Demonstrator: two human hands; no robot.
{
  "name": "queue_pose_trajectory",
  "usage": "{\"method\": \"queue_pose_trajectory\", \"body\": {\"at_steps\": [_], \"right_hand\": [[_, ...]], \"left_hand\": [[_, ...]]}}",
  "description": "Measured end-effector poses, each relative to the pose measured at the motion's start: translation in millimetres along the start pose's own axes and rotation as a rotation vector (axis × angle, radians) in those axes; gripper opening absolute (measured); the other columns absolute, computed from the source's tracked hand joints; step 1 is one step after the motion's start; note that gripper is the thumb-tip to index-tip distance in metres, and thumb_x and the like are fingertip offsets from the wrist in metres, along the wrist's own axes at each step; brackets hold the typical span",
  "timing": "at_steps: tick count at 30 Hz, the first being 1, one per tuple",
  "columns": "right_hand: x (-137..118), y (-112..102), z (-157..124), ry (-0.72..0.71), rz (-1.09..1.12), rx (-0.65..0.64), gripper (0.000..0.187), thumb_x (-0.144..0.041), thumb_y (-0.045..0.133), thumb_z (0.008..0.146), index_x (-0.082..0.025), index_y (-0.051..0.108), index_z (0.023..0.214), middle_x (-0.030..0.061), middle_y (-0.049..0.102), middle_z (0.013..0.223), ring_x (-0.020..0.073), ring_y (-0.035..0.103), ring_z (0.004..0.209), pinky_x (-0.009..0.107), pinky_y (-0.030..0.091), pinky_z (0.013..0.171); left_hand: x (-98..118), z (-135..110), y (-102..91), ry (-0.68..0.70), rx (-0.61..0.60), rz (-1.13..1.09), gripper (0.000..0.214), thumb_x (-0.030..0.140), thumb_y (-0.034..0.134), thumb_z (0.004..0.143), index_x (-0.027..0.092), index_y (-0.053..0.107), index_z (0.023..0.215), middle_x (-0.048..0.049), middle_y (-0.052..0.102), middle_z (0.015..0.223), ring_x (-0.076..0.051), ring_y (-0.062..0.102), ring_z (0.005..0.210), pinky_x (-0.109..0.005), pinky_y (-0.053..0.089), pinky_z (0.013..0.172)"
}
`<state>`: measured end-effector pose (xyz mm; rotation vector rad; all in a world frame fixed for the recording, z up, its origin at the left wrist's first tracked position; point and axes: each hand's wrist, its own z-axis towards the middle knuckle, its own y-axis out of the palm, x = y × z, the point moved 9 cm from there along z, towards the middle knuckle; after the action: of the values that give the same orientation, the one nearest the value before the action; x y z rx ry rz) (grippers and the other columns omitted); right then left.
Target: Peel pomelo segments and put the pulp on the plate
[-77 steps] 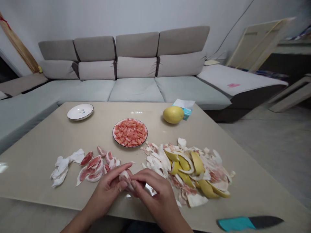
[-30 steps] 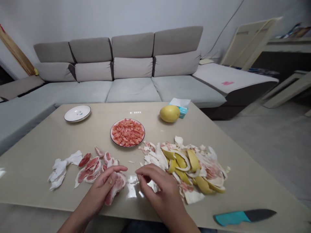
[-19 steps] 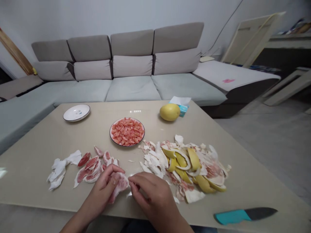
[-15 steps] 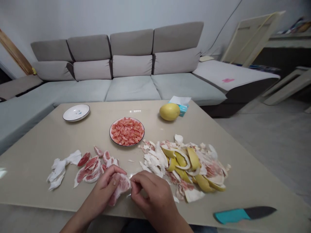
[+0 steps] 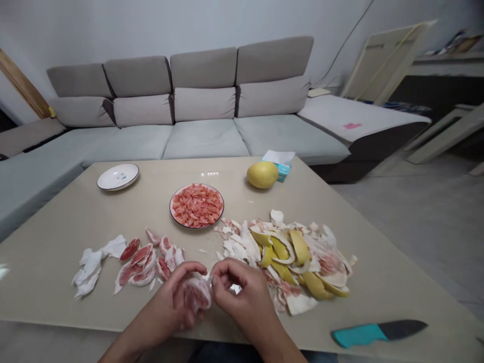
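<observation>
My left hand (image 5: 166, 302) is shut around a peeled pomelo segment (image 5: 196, 295), its pink flesh showing. My right hand (image 5: 240, 287) pinches a white shred of membrane at the segment's edge, fingertips against it. To the left of my hands lie several pink segments (image 5: 141, 264) and white membrane scraps (image 5: 91, 267). A heap of yellow rind and white pith (image 5: 280, 257) sits just right of my right hand. A round plate of pink pulp pieces (image 5: 196, 205) stands farther ahead.
The beige table (image 5: 56, 252) also holds a white plate (image 5: 118, 177), a whole yellow pomelo (image 5: 261, 175), a tissue box (image 5: 283, 171) and a teal-handled knife (image 5: 378, 333) near the front right. A grey sofa (image 5: 204, 141) lies beyond.
My hands have come together over the segment. My right hand has moved from beside it to pinching its edge, and my left hand has turned it. The view has shifted slightly.
</observation>
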<state>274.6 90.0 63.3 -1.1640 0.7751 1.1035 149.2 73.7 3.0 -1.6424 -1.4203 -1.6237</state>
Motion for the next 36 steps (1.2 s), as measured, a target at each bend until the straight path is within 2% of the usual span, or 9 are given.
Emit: {"method": "queue_pose_trajectory", "body": {"at_steps": [2, 5, 9, 14, 18, 23, 26, 30, 36], "right_hand": [[11, 6, -1, 0.132, 0.134, -0.046, 0.01, -0.017, 0.053, 0.068, -0.018, 0.062, 0.067, -0.0023, 0.057, 0.056, 0.0102, 0.05, 0.049, 0.019, 0.04, 0.047], [23, 18, -4, 0.307, 0.361, -0.128, 0.006, -0.023, 0.056, 0.068, -0.018, 0.059, 0.068, -0.0049, 0.051, 0.053, 0.0086, 0.045, 0.046, 0.018, 0.036, 0.045], [26, 24, -6, 0.406, 0.541, -0.201, 0.014, -0.031, 0.062, 0.069, -0.018, 0.055, 0.069, -0.0059, 0.051, 0.053, 0.008, 0.045, 0.046, 0.018, 0.037, 0.047], [38, 9, -2, 0.433, 0.503, -0.063, 0.017, -0.033, 0.061, 0.07, -0.019, 0.052, 0.067, -0.0078, 0.045, 0.05, 0.0072, 0.038, 0.043, 0.018, 0.03, 0.044], [43, 4, 1, 0.433, 0.465, -0.03, 0.018, -0.034, 0.06, 0.07, -0.019, 0.051, 0.067, -0.0078, 0.045, 0.049, 0.0078, 0.038, 0.044, 0.018, 0.03, 0.044], [40, 8, 1, 0.403, 0.475, -0.046, 0.017, -0.033, 0.061, 0.072, -0.019, 0.052, 0.069, -0.007, 0.048, 0.051, 0.0089, 0.042, 0.045, 0.019, 0.032, 0.046], [31, 7, 2, 0.316, 0.516, -0.042, 0.016, -0.031, 0.062, 0.075, -0.019, 0.053, 0.071, 0.0006, 0.064, 0.071, 0.0091, 0.05, 0.051, 0.02, 0.039, 0.05], [16, 11, 1, 0.235, 0.597, -0.119, 0.018, -0.032, 0.063, 0.08, -0.02, 0.053, 0.074, 0.0096, 0.07, 0.104, 0.0113, 0.06, 0.06, 0.025, 0.048, 0.058], [11, 15, 0, 0.218, 0.6, -0.201, 0.017, -0.034, 0.06, 0.083, -0.02, 0.055, 0.076, 0.0026, 0.068, 0.072, 0.0138, 0.063, 0.062, 0.025, 0.05, 0.061]], "left_hand": [[-1, -1, -4.4, 0.029, 0.065, 0.094, 0.065, 0.018, 0.084, 0.061, 0.031, 0.054, 0.118, -0.0027, 0.06, 0.103, -0.018, 0.061, 0.084, -0.028, 0.05, 0.076], [11, -5, -13.9, 0.184, 0.229, 0.336, 0.063, 0.01, 0.083, 0.059, 0.031, 0.057, 0.112, -0.0056, 0.05, 0.123, -0.024, 0.054, 0.112, -0.029, 0.049, 0.086], [26, -11, -9.8, 0.361, 0.256, 0.507, 0.043, 0.01, 0.075, 0.069, 0.029, 0.064, 0.105, -0.006, 0.054, 0.115, -0.024, 0.051, 0.115, -0.03, 0.048, 0.092], [16, -9, -10.0, 0.253, 0.154, 0.239, 0.039, 0.025, 0.076, 0.075, 0.03, 0.068, 0.112, -0.006, 0.06, 0.119, -0.023, 0.06, 0.109, -0.032, 0.05, 0.093], [4, -7, -10.9, 0.169, 0.093, -0.034, 0.043, 0.038, 0.075, 0.077, 0.027, 0.067, 0.118, -0.0095, 0.065, 0.12, -0.029, 0.065, 0.107, -0.046, 0.052, 0.095], [1, -4, -15.0, 0.108, 0.151, -0.275, 0.033, 0.038, 0.067, 0.085, 0.017, 0.07, 0.11, -0.0129, 0.072, 0.111, -0.03, 0.068, 0.104, -0.052, 0.051, 0.097], [3, -2, -14.9, 0.094, 0.185, -0.39, 0.022, 0.035, 0.067, 0.086, 0.015, 0.072, 0.096, -0.0097, 0.074, 0.101, -0.026, 0.071, 0.097, -0.05, 0.052, 0.096], [2, 2, -11.9, 0.096, 0.153, -0.523, 0.017, 0.028, 0.065, 0.088, 0.018, 0.07, 0.101, -0.0063, 0.074, 0.1, -0.022, 0.072, 0.093, -0.047, 0.053, 0.097], [-5, 5, -12.0, 0.067, 0.139, -0.63, 0.012, 0.025, 0.066, 0.088, 0.021, 0.069, 0.098, -0.0043, 0.074, 0.105, -0.021, 0.07, 0.1, -0.044, 0.053, 0.097]]}}
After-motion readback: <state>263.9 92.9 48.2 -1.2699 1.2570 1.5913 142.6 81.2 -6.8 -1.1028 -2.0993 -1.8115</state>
